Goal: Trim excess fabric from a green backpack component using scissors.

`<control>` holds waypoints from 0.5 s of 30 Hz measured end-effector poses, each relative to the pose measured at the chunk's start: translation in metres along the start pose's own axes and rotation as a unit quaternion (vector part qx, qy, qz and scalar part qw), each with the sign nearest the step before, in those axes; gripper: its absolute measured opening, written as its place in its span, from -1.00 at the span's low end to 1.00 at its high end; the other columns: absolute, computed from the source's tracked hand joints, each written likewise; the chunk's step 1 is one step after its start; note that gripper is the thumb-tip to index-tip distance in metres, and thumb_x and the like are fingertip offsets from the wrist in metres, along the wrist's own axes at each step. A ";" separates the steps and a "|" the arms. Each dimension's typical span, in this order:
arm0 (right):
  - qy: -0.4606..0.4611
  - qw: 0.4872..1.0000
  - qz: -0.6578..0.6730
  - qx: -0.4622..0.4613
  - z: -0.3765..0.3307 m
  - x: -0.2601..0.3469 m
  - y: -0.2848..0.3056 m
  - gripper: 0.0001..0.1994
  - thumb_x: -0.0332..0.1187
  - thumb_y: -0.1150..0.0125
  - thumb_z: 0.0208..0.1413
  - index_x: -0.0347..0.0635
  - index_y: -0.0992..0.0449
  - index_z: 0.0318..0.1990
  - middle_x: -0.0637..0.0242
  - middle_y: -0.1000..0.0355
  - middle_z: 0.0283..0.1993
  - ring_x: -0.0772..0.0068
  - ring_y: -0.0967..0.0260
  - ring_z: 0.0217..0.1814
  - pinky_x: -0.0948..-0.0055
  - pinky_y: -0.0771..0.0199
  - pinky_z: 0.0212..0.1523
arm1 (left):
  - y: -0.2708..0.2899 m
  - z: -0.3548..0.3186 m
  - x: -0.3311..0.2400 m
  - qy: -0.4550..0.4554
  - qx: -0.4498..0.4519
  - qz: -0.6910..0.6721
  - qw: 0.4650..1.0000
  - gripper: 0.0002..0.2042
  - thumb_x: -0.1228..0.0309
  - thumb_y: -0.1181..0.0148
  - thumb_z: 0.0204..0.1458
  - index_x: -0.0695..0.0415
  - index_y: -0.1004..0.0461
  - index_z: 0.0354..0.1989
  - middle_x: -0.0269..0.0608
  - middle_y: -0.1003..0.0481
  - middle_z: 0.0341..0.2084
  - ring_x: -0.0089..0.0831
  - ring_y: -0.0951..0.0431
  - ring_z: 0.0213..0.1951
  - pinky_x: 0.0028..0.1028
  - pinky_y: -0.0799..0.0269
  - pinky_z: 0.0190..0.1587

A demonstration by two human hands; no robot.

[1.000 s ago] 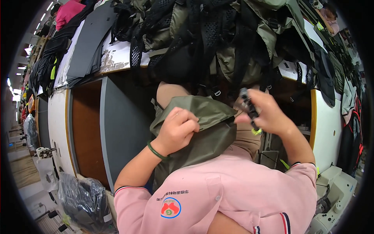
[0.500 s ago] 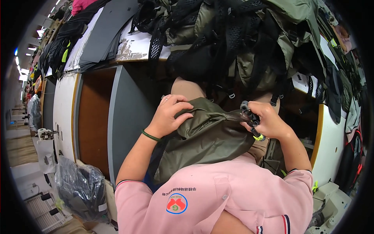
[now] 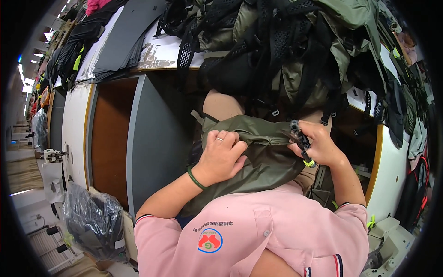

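A shiny olive-green piece of fabric [image 3: 272,165] lies creased across my lap, its far edge resting over my thighs. My left hand [image 3: 224,157] bears on it near the middle, fingers curled and closed on a fold. In my right hand [image 3: 318,143] is a pair of dark-handled snips [image 3: 301,137] with a yellow-green tie hanging from the near end. Their dark blades point left, against the gathered right side of the fabric. My fingers partly hide the handles.
Black and olive backpacks [image 3: 272,51] pile over the table ahead, straps and buckles hanging down. Grey sheets [image 3: 124,41] are stacked left of them, above an open cabinet with a grey panel [image 3: 154,143]. A plastic-wrapped bundle [image 3: 94,221] sits lower left; a white machine [image 3: 392,240] stands lower right.
My left hand has moved right and slightly nearer, from the fabric's left edge onto its middle, and its fingers have curled in. The fabric's far left corner now shows. The snips have shifted slightly right.
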State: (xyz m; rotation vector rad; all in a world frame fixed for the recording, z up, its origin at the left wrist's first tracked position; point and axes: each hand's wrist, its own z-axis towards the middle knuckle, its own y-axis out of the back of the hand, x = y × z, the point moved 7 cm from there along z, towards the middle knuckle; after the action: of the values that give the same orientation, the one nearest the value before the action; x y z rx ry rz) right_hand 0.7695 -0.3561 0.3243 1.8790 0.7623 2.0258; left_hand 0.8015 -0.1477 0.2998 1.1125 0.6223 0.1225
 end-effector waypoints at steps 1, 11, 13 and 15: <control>0.000 1.000 0.000 0.000 -0.001 -0.001 -0.001 -0.77 -0.54 -0.36 -0.19 -0.30 -0.37 -0.42 0.19 -0.30 -0.49 0.22 -0.20 -0.48 0.39 -0.23 -0.44 | 0.000 -0.001 -0.001 0.000 0.000 0.000 1.000 -0.71 0.39 -0.36 -0.28 0.02 -0.42 -0.35 -0.25 -0.32 -0.27 -0.26 -0.33 -0.22 -0.23 -0.14 -0.06; -0.019 1.000 0.000 -0.019 -0.007 -0.013 0.001 -0.78 -0.51 -0.36 -0.16 -0.30 -0.40 -0.40 0.23 -0.29 -0.51 0.35 -0.20 -0.51 0.43 -0.23 -0.46 | 0.034 -0.011 0.013 -0.020 -0.124 0.100 0.987 -0.83 0.49 -0.32 -0.25 0.03 -0.44 -0.47 -0.38 -0.43 -0.43 -0.35 -0.43 -0.37 -0.27 -0.20 -0.11; -0.030 0.999 0.004 -0.014 -0.007 -0.016 -0.001 -0.79 -0.50 -0.36 -0.15 -0.30 -0.41 -0.40 0.24 -0.29 -0.52 0.38 -0.20 -0.52 0.44 -0.23 -0.47 | 0.044 -0.015 0.012 -0.054 -0.172 0.097 0.979 -0.82 0.49 -0.33 -0.24 0.04 -0.44 -0.47 -0.38 -0.44 -0.41 -0.36 -0.43 -0.36 -0.29 -0.23 -0.14; -0.032 0.999 0.030 -0.009 -0.007 -0.016 -0.003 -0.80 -0.50 -0.36 -0.14 -0.28 -0.42 -0.40 0.26 -0.28 -0.54 0.42 -0.18 -0.53 0.44 -0.23 -0.48 | 0.043 -0.018 0.016 -0.066 -0.179 0.096 0.977 -0.82 0.48 -0.35 -0.22 0.04 -0.45 -0.45 -0.37 -0.44 -0.41 -0.38 -0.43 -0.35 -0.29 -0.26 -0.13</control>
State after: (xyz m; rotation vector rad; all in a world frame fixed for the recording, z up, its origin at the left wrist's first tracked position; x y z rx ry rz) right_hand 0.7641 -0.3632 0.3092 1.9687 0.6765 1.9914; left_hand 0.8143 -0.1076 0.3258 0.8198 0.3543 0.3126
